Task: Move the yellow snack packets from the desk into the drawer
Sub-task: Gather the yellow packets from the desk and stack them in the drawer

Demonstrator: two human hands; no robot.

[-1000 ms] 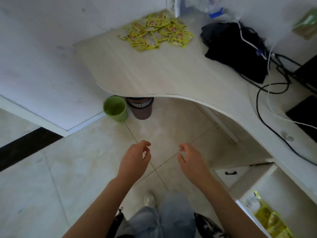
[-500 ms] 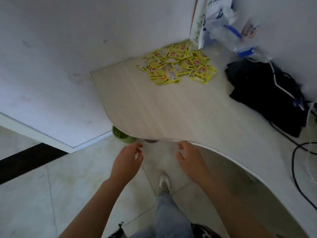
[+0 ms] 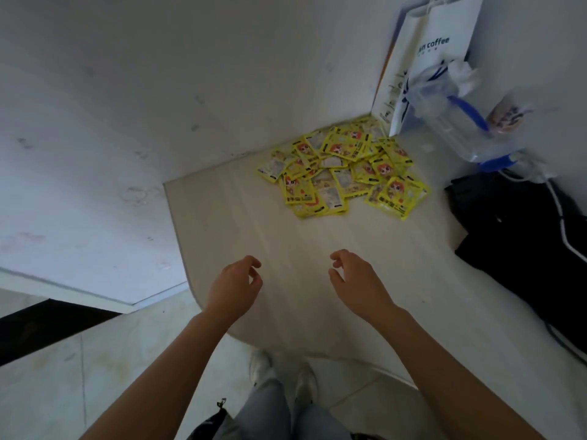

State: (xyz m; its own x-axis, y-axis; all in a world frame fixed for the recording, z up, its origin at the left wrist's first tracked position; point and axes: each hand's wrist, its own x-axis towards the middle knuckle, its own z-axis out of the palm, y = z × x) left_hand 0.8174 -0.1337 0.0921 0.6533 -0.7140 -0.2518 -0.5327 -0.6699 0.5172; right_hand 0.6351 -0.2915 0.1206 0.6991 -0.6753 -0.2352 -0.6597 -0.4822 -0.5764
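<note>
A heap of yellow snack packets (image 3: pixel 344 171) lies in the far corner of a pale wood-grain worktop (image 3: pixel 286 242) set against white walls, just in front of a white paper coffee bag (image 3: pixel 435 55) standing upright in that corner. Nearer than the heap and well apart from it, the person's left hand (image 3: pixel 233 289) and right hand (image 3: pixel 355 282) hover above the bare worktop, fingers loosely curled and holding nothing. To the heap's right sit a clear plastic bag (image 3: pixel 457 122) and dark fabric (image 3: pixel 524 233); pale floor tiles (image 3: pixel 63 392) show below the worktop's curved edge.
</note>
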